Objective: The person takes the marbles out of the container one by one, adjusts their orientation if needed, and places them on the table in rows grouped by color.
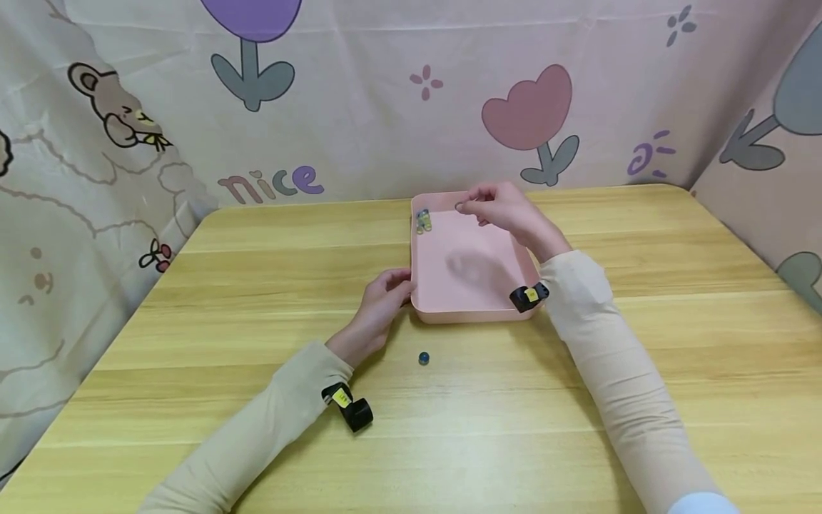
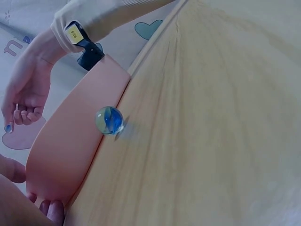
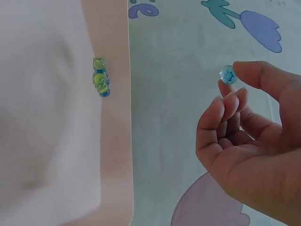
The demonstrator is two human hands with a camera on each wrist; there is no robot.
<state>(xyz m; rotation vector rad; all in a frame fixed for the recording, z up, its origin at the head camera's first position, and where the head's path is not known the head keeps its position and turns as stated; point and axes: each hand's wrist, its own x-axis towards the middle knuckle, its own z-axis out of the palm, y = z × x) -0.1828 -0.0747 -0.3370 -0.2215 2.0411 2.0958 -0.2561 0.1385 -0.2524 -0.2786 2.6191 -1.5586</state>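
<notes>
Between thumb and index finger, my right hand (image 1: 504, 210) pinches a clear glass marble with blue inside (image 3: 228, 74), above the far end of a pink tray (image 1: 475, 316). My left hand (image 1: 379, 307) holds the tray's left wall near its front corner, with thumb and fingertips against it. Several yellow-green and blue marbles (image 1: 424, 221) lie together inside the tray, along the left wall toward the back. One more marble (image 1: 424, 358) sits on the table in front of the tray; the left wrist view shows blue and yellow swirls in it.
The wood-grain table (image 1: 674, 343) reaches back to a printed cloth backdrop (image 1: 372, 93) just behind the tray. Each wrist wears a black camera, such as the left one (image 1: 349, 408), over a beige sleeve.
</notes>
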